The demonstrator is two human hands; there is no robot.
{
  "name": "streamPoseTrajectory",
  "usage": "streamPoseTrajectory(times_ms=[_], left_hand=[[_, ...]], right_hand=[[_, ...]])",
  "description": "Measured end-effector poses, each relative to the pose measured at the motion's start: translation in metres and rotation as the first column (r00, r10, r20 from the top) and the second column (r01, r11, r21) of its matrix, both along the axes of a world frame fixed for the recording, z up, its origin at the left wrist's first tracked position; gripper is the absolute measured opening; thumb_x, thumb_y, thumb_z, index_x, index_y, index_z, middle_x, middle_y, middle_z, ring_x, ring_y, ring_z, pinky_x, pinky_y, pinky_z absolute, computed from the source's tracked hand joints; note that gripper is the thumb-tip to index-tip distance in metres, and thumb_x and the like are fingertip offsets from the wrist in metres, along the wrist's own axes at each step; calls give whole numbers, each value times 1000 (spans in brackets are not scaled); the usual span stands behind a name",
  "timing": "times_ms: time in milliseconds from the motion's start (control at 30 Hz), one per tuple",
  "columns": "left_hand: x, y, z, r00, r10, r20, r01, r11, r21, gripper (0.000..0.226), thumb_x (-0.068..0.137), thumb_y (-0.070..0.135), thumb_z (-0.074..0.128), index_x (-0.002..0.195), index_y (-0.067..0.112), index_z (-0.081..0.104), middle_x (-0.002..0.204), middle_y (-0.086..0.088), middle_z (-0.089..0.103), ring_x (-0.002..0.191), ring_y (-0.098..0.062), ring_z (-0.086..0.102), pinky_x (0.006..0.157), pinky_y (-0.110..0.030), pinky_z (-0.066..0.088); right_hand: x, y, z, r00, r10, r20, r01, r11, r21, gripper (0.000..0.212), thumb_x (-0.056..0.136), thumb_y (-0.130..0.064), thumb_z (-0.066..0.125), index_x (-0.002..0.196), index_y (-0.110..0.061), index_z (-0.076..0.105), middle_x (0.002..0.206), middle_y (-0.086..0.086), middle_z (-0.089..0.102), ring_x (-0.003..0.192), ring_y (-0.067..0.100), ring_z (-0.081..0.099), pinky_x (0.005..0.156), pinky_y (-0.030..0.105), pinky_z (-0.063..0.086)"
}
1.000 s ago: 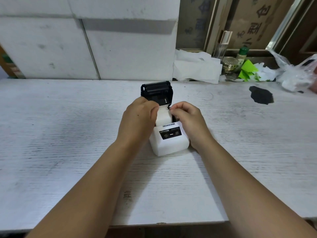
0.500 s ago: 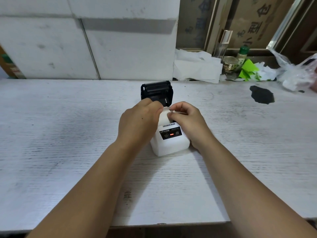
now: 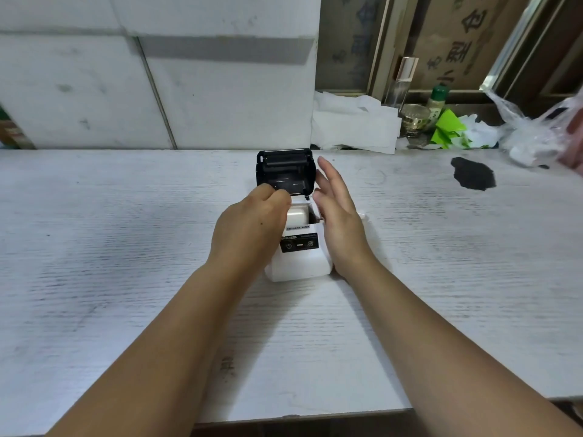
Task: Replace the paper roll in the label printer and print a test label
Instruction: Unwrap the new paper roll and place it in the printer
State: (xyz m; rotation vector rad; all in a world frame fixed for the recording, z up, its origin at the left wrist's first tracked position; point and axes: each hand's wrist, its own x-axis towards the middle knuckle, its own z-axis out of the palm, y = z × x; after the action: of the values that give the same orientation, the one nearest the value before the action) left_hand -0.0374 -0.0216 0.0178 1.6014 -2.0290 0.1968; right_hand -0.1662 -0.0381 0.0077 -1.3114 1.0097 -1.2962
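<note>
A small white label printer (image 3: 299, 263) stands in the middle of the white table (image 3: 126, 263), its black lid (image 3: 285, 171) flipped up and back. A white paper roll (image 3: 298, 216) sits in the open compartment. My left hand (image 3: 249, 228) rests against the printer's left side, fingers curled at the roll and the lid's lower edge. My right hand (image 3: 339, 212) is open beside the printer's right side, fingers spread and pointing up, holding nothing. A black control panel (image 3: 299, 244) faces me on the printer's top.
White foam blocks (image 3: 157, 83) line the back wall. Crumpled white paper (image 3: 353, 124), a glass bottle (image 3: 402, 83), a green-capped bottle (image 3: 437, 99), green scraps (image 3: 448, 130) and a plastic bag (image 3: 533, 130) crowd the back right. A black stain (image 3: 473, 173) marks the table.
My right hand has let go of the paper roll and opened, moving to the printer's right side. The roll now sits lower in the compartment. The panel's red light is off.
</note>
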Motion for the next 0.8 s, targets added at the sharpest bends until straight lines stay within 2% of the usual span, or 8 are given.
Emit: streamPoseTrajectory(times_ms=[67,200,367,433,533,633,733,800], left_hand=[[1,-1,2,999,-15,-52,16,1000,9,11,89,7,52,87,6,63,83,-9,62,67,-35,58,57,-45,51],[4,1,2,983,-87,-164,86,996,-11,21,92,13,49,89,5,68,91,-10,66,79,-31,61,69,-43,50],[2,4,2,982,-109,-153,116,993,37,32,91,21,39,91,5,67,90,-10,64,78,-30,60,69,-43,49],[0,5,4,984,-87,-154,101,991,86,27,95,19,40,94,6,63,90,-10,62,79,-31,58,70,-46,48],[-5,8,4,992,-61,-111,72,993,97,14,95,12,41,91,9,55,83,-8,60,73,-32,56,64,-46,48],[-7,9,2,996,-76,-37,77,996,45,10,92,6,44,84,9,50,74,-5,57,70,-28,49,54,-40,44],[-7,7,2,993,-110,29,111,994,-12,15,84,-3,55,74,7,48,63,-6,51,61,-25,41,44,-32,33],[-6,8,1,984,-139,111,145,988,-53,21,74,-7,64,68,7,50,57,-6,50,53,-24,37,39,-28,29]], right_hand=[[1,-1,-3,999,-27,-41,25,999,-48,46,99,-30,38,144,-39,29,150,-14,34,137,-1,30,114,24,24],[2,-5,-7,986,-30,-163,10,992,-126,55,93,-51,33,145,-48,16,142,-31,25,144,-1,13,121,40,13],[-2,-6,-3,981,-25,-193,-3,990,-139,57,91,-55,33,145,-49,14,147,-32,21,145,0,8,121,42,11],[-4,-5,-2,978,-44,-205,18,992,-128,57,92,-52,32,145,-48,14,149,-31,18,146,1,7,121,41,10],[-4,-7,-2,986,-30,-166,13,995,-100,57,90,-54,36,144,-50,17,133,-38,25,144,1,13,120,42,14],[-4,-8,-3,989,-48,-138,37,996,-85,56,87,-54,39,142,-49,24,136,-26,33,143,6,19,119,43,17],[-5,-9,-3,990,-70,-125,56,992,-110,48,87,-55,39,134,-55,32,131,-23,37,141,9,24,118,43,21],[-4,-9,-3,989,-85,-124,67,988,-140,37,90,-51,39,127,-53,39,124,-24,38,137,8,30,116,38,24]])
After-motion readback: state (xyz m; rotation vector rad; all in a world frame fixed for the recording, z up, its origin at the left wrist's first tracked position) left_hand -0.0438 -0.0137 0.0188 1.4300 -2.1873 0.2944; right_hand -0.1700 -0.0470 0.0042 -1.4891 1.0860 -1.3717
